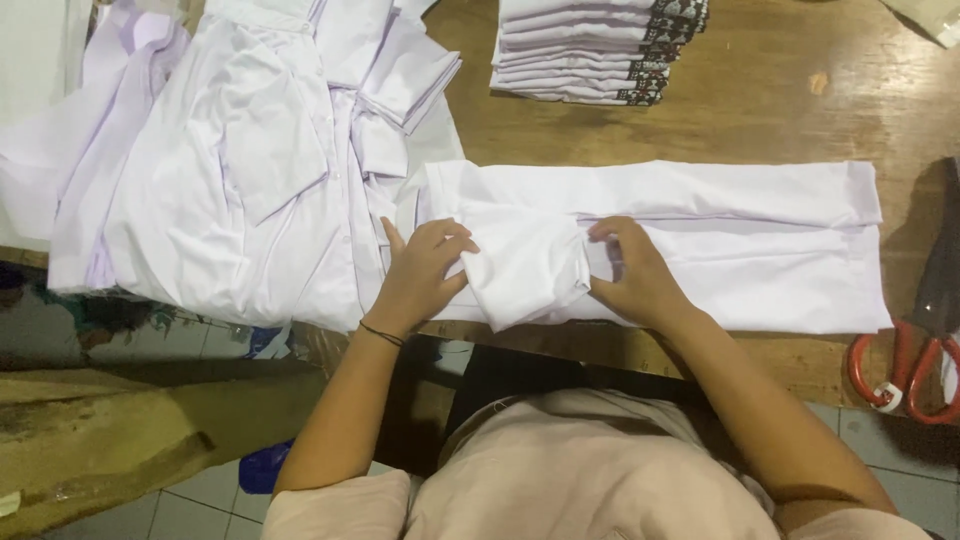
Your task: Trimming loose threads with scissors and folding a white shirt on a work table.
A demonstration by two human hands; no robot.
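Observation:
A white shirt lies folded lengthwise across the wooden table in front of me. Its short sleeve is folded onto the body. My left hand grips the sleeve's left edge, fingers curled over the cloth. My right hand pinches the cloth at the sleeve's right side, fingertips pressed on the fold. A thin dark band circles my left wrist.
A heap of unfolded white shirts covers the table's left part. A stack of folded white shirts with dark patterned trim sits at the back. Red-handled scissors lie at the right edge. Tiled floor shows below.

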